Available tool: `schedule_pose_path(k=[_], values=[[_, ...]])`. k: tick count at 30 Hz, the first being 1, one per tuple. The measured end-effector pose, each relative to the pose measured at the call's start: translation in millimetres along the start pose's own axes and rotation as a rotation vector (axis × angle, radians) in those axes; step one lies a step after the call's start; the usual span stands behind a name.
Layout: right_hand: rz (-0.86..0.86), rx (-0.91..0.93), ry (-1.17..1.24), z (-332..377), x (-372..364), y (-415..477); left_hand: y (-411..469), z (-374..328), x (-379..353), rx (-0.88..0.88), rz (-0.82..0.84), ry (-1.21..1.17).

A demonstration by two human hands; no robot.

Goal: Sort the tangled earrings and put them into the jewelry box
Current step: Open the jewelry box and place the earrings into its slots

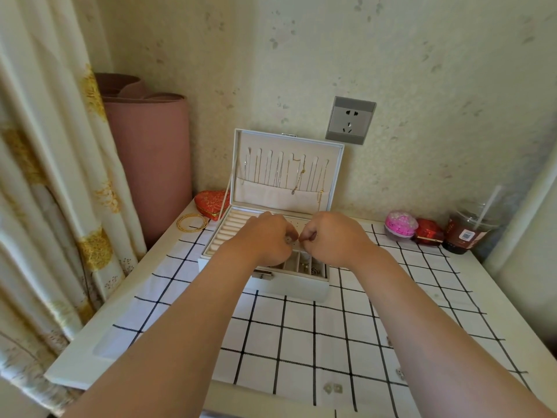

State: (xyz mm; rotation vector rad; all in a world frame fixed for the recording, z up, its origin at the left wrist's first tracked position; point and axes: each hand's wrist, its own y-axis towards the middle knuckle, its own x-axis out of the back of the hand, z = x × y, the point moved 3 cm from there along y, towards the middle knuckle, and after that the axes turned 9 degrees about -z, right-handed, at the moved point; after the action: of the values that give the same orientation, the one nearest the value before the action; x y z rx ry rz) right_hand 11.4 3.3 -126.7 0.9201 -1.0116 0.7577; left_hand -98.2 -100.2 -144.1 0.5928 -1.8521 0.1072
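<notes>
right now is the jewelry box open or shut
Open. The jewelry box lid stands raised, necklaces hang on its inner face, and the tray compartments lie exposed.

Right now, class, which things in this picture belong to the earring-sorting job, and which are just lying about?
Job: left hand, right hand, the tiny earring they pinch, open jewelry box, loose earrings on the cloth.
Lying about: gold bangles, red heart box, pink pot, drink cup, wall socket.
</notes>
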Motion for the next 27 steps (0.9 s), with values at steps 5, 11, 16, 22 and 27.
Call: schedule_pose_path(k=[5, 11, 16, 22, 27], values=[[-0.032, -0.015, 0.068, -5.7, 3.9, -0.4, 0.9, 1.2, -1.4, 0.013, 0.009, 0.007], [-0.039, -0.065, 0.209, -13.9, 9.2, -5.3, 2.9, -3.0, 1.7, 0.025, -0.023, 0.007], [-0.110, -0.158, 0.241, -54.2, 31.7, -26.8, 3.0, -33.0, 3.0, -0.041, -0.118, -0.083], [-0.053, -0.314, 0.086, -126.4, 44.6, -81.4, 3.2, -97.9, -23.4, -0.155, -0.071, -0.147], [0.076, -0.358, -0.127, -167.0, 45.5, -108.1, 5.6, -145.3, -61.6, -0.206, 0.081, -0.096]])
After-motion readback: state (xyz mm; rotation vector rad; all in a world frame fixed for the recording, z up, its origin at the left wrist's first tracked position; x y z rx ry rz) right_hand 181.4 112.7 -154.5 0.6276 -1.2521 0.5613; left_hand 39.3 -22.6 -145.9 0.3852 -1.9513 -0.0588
